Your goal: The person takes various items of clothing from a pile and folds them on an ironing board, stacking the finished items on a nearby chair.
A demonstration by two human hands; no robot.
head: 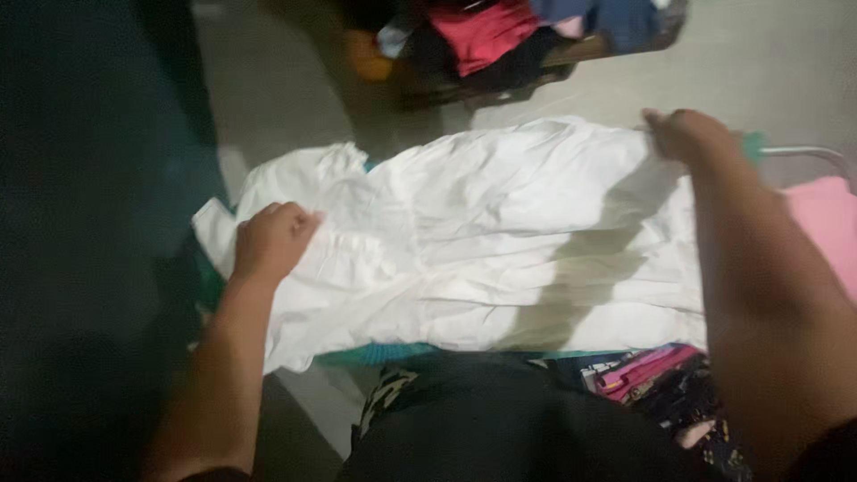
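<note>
On a dim, narrow board (803, 152), both hands grip a white garment: left hand (268, 239) near end, right hand (687, 136) far edge; it could slide off.

Both forearms were bare to well above the wrist. The left hand (270, 239) and right hand (687, 136) wore no gloves; a dark garment covered the torso.

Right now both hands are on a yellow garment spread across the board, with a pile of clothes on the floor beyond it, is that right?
Not quite: the garment is white, not yellow. The head view shows the left hand pressing on one end and the right hand gripping the far edge, with the pile of clothes on the floor beyond.
</note>
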